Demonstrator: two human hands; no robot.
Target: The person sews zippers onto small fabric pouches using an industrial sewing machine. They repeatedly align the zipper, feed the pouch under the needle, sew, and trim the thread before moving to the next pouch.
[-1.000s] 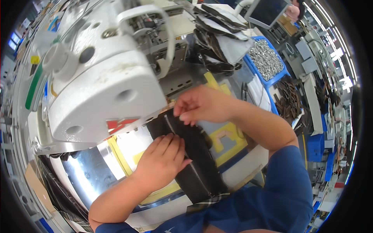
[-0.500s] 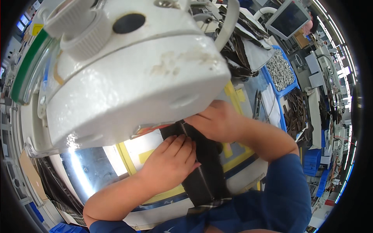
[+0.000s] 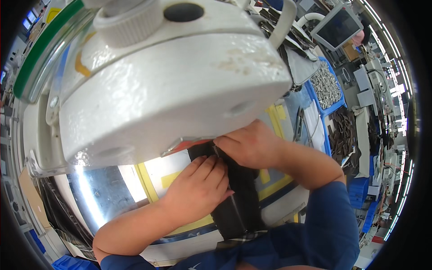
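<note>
A dark fabric piece with a metal zipper [image 3: 236, 209] runs from my body up under a white sewing machine head [image 3: 180, 94]. My left hand [image 3: 198, 186] rests on its left side, fingers bent and close together over the cloth beside the zipper teeth. The thumb tip shows at the zipper line. At the far end, just below the machine head, my right hand [image 3: 252, 146] is closed on the fabric's right side, its thumb and index finger near the teeth. Its other fingertips are hidden. The machine head covers the needle area.
Yellow tape strips [image 3: 146, 182] mark the worktable. On the right stand a blue tray of metal zipper pulls [image 3: 326, 85] and another holding dark pieces [image 3: 342, 135]. Pliers [image 3: 298, 123] lie nearby. A monitor [image 3: 337, 27] is at the back; dark garments [image 3: 65, 211] hang at left.
The machine head appears lower and farther right in view, with its knob shifted too. Both hands keep nearly the same hold on the zippered fabric.
</note>
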